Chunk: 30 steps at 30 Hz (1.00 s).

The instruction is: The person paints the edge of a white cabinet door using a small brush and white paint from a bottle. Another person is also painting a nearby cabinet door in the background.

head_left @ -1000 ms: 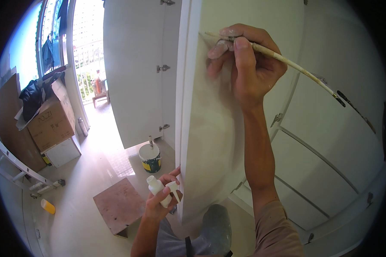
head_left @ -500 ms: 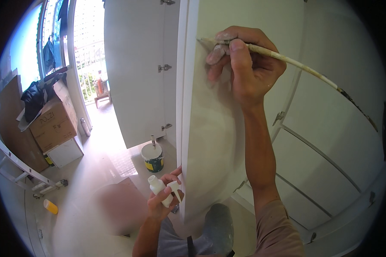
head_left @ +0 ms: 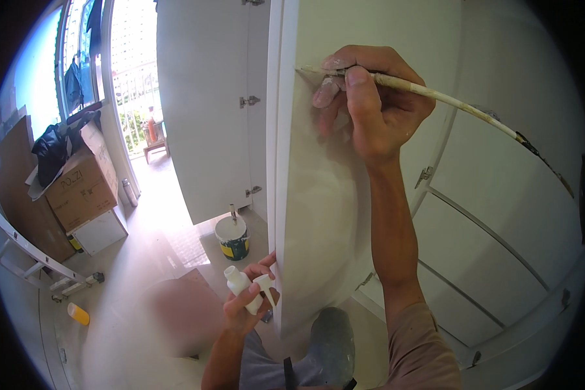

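My right hand [head_left: 391, 107] is raised high, its white-smeared fingers pinching a long thin paintbrush [head_left: 465, 105]. The brush's tip meets the pale panel [head_left: 325, 201] close to its left edge, while the stained handle stretches out to the right and ends dark. Lower down, my left hand [head_left: 239, 313] is closed around a small white bottle [head_left: 238, 282] with an uncapped neck. A white piece like a cap with a spout [head_left: 265, 285] is also held between those fingers, beside the bottle. The left fingertips are close to the panel's lower edge; whether they touch it I cannot tell.
Behind the panel edge, a paint bucket [head_left: 234, 248] stands on the floor below a cabinet door [head_left: 205, 117] with hinges. At left are a cardboard box [head_left: 84, 188], a ladder [head_left: 29, 257] and an orange cup-like container [head_left: 78, 314]. Cabinet fronts [head_left: 481, 247] line the right side.
My right hand and the brush tip have shifted slightly downward along the panel's edge. The left hand keeps the bottle and the spouted piece in the same place.
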Each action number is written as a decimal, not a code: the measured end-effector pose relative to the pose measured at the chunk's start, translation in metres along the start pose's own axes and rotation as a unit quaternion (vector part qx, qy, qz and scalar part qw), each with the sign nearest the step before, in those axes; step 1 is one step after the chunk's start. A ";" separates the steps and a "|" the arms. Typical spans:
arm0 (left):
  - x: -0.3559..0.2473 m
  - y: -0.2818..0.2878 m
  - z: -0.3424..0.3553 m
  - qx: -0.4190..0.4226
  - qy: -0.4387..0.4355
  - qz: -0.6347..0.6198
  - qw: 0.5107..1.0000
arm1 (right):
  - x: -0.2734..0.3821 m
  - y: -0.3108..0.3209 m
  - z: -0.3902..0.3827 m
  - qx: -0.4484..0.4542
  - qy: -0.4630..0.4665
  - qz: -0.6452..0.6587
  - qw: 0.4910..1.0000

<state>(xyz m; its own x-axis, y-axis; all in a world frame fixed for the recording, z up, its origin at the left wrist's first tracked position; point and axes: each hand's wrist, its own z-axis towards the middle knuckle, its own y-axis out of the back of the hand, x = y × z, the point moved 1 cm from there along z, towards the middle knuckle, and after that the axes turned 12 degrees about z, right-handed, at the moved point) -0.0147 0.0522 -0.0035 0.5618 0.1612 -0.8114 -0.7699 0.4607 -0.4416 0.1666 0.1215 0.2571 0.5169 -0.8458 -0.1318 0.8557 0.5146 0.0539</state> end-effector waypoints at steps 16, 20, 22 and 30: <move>-0.001 0.000 0.000 0.000 0.003 0.007 1.000 | -0.001 0.000 -0.008 0.000 0.008 0.046 0.999; -0.001 0.001 0.000 0.002 0.004 0.005 1.000 | -0.001 -0.002 -0.013 -0.029 0.095 -0.166 0.981; -0.002 0.000 0.000 -0.003 0.006 0.006 1.000 | -0.001 -0.002 -0.013 0.016 0.191 -0.319 0.928; -0.007 -0.003 0.000 -0.004 0.005 0.014 1.000 | -0.009 -0.007 -0.018 0.015 0.175 -0.383 0.907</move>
<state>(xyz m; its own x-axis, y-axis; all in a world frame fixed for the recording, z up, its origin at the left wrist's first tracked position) -0.0159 0.0498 0.0035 0.5364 0.1649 -0.8277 -0.7883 0.4482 -0.4216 0.1561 0.1278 0.2399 -0.2648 -0.8540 -0.4478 0.9634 -0.2144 -0.1607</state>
